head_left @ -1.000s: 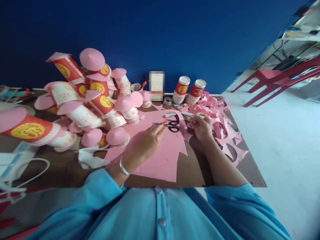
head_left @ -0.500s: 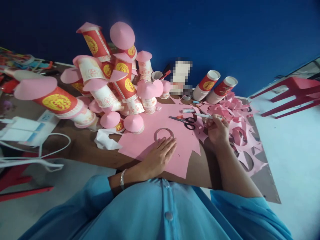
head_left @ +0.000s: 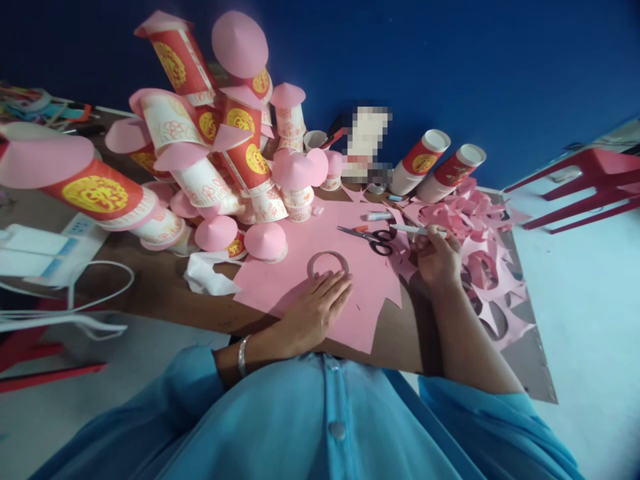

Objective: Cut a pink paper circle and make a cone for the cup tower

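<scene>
My left hand [head_left: 316, 312] lies flat with its fingers stretched out over a sheet of pink paper [head_left: 367, 280]. Its fingertips cover the near edge of a thin ring [head_left: 329, 253], which rests on the sheet and looks like a tape roll. Over the right side of the table, my right hand [head_left: 441, 260] is closed on a slim white pen [head_left: 406, 229], its end pointing left. Just left of that hand lie black-handled scissors [head_left: 361, 235], blades partly apart. Behind them is a small pale tube [head_left: 377, 216].
Paper-cup towers with pink cones [head_left: 240, 50] crowd the left and back. Two cup stacks [head_left: 425, 163] stand at the back right, beside pink paper scraps [head_left: 483, 250]. Crumpled white tissue [head_left: 213, 275] and white cables [head_left: 75, 320] lie left. A red stool [head_left: 595, 180] stands beyond.
My view has shifted slightly, so the cup towers sit higher and further left. Both hands keep nearly the same pose, the left on the ring and the right on the pen.
</scene>
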The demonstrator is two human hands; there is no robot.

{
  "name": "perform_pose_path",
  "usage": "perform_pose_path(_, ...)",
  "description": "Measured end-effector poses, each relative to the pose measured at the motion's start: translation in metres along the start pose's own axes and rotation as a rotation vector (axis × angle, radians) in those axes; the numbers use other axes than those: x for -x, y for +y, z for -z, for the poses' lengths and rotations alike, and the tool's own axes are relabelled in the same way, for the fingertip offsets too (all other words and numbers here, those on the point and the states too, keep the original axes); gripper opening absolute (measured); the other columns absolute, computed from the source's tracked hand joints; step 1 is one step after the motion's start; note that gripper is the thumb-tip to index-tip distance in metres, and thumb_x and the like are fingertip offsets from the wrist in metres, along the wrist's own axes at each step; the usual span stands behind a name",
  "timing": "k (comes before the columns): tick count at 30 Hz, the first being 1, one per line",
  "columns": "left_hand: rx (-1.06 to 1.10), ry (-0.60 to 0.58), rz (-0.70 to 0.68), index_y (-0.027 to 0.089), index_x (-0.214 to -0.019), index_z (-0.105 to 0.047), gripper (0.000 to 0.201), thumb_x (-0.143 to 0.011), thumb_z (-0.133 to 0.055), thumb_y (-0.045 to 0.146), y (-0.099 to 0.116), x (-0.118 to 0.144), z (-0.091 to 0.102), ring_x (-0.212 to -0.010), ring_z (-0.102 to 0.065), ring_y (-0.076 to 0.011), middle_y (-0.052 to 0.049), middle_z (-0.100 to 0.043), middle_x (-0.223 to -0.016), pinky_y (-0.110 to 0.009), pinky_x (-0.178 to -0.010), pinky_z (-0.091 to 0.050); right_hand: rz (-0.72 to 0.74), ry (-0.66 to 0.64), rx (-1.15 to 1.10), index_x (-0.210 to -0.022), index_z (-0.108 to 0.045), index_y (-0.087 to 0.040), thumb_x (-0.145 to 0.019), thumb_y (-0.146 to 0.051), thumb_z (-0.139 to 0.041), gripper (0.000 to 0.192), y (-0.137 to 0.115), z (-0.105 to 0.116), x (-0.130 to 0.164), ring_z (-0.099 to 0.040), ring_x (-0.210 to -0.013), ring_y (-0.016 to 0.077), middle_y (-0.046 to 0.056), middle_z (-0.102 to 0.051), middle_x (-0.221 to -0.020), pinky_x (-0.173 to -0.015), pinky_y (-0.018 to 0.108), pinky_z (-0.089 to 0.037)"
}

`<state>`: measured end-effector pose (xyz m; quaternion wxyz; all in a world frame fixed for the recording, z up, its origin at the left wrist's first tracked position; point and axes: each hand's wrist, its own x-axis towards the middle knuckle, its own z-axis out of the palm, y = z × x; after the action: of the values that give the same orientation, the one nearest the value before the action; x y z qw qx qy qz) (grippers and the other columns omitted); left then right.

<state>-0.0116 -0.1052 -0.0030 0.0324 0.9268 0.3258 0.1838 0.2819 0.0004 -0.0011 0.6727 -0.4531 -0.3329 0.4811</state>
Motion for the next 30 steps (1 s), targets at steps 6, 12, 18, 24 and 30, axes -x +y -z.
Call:
perform_pose_path(6, 0.033, 0.178, 0.213, 0.019, -0.121, -0.067, 0.023, -0.101, -0.058, 0.014, -0.016, 0.012, 0.019, -0.087, -0.069, -0.0174, -0.006, -0.072, -0.098, -0.03, -0.079, -0.057, 0.001, 0.002, 0.008, -0.072, -0.064, -0.022, -0.067, -0.038, -0.094, 0.035, 0.002, 0.002, -0.001, -0.048, -0.053, 0.0092, -0.006, -0.053, -0.056, -0.051, 0.021, -0.047)
perform_pose_path(12, 0.017, 0.197, 0.334, 0.019, -0.106, -0.071, 0.01, -0.1, -0.063, 0.019, -0.032, 0.027, 0.027, -0.076, -0.069, -0.0133, -0.002, -0.069, -0.089, -0.024, -0.068, -0.053, 0.027, 0.006, 0.014, -0.072, -0.064, -0.022, -0.065, -0.039, -0.094, 0.036, 0.003, 0.002, -0.003, -0.048, -0.052, 0.009, -0.006, -0.052, -0.055, -0.049, 0.021, -0.046)
perform_pose_path(18, 0.062, 0.185, 0.313, 0.019, -0.11, -0.071, 0.014, -0.098, -0.065, 0.017, -0.032, 0.024, 0.025, -0.077, -0.069, -0.0128, -0.002, -0.069, -0.092, -0.023, -0.067, -0.054, 0.029, -0.006, 0.015, -0.073, -0.062, -0.022, -0.07, -0.039, -0.093, 0.035, 0.004, 0.003, -0.003, -0.048, -0.051, 0.0087, -0.007, -0.051, -0.055, -0.049, 0.021, -0.047)
perform_pose_path(24, 0.106, 0.131, 0.253, 0.017, -0.114, -0.071, 0.017, -0.099, -0.062, 0.016, -0.036, 0.016, 0.019, -0.08, -0.07, -0.0133, -0.004, -0.069, -0.097, -0.023, -0.07, -0.056, 0.047, -0.001, 0.01, -0.074, -0.065, -0.022, -0.069, -0.039, -0.093, 0.033, 0.007, 0.006, -0.004, -0.049, -0.052, 0.0087, -0.007, -0.051, -0.056, -0.049, 0.021, -0.046)
perform_pose_path(30, 0.121, 0.082, 0.201, 0.018, -0.112, -0.071, 0.017, -0.102, -0.056, 0.018, -0.04, 0.018, 0.014, -0.079, -0.069, -0.0124, -0.004, -0.069, -0.098, -0.023, -0.069, -0.056, 0.009, 0.025, 0.006, -0.074, -0.063, -0.022, -0.071, -0.034, -0.092, 0.032, 0.007, 0.006, -0.005, -0.05, -0.051, 0.009, -0.007, -0.051, -0.056, -0.05, 0.021, -0.047)
